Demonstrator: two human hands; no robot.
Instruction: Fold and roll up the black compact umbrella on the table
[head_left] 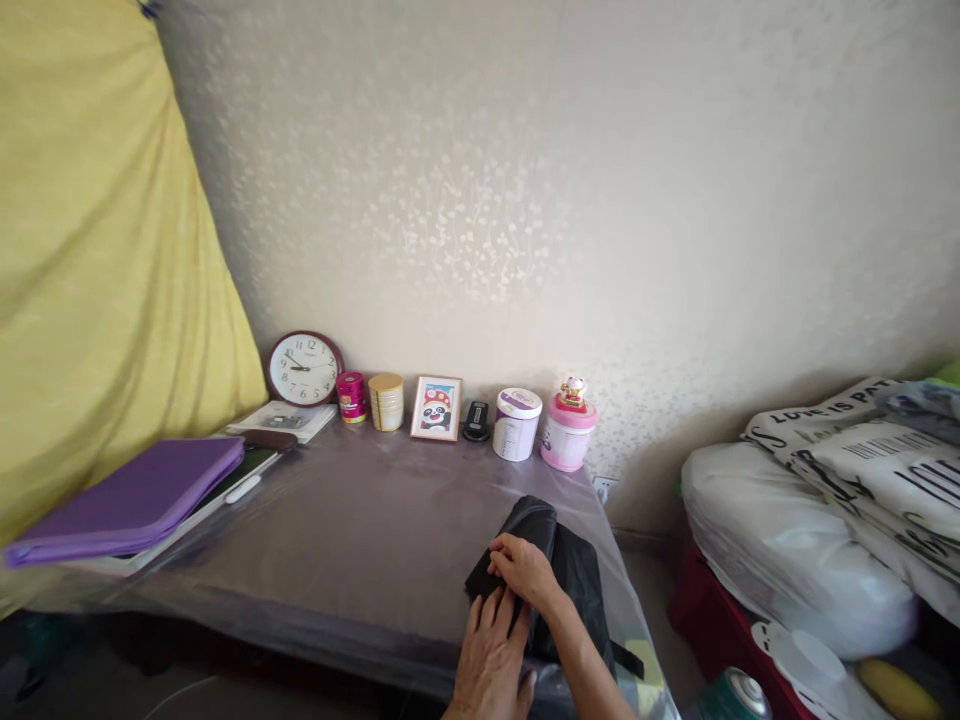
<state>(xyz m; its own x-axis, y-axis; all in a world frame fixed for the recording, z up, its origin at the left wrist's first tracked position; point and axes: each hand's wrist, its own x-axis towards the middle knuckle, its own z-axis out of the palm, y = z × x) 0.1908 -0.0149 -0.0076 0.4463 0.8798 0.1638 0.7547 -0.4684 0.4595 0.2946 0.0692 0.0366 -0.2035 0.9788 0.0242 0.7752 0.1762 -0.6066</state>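
Note:
A black, bag-like bundle of thin, creased material (577, 575) lies on the right front part of the table, with a short strap at its lower right. My left hand (491, 645) rests on its near left edge, fingers stretched out and fairly flat. Just above it, my right hand (523, 568) has curled fingers closed on the bundle's upper fold. Both hands touch the bundle, and my right forearm covers part of it. Its exact kind does not show.
Along the wall stand a clock (305, 369), a pink tin (351, 398), a yellow-lidded canister (387, 403), a panda picture frame (436, 408), a black device (476, 421) and two tubs (516, 430). A purple folder (142, 495) lies left. Bagged bedding (787, 540) is piled right of the table.

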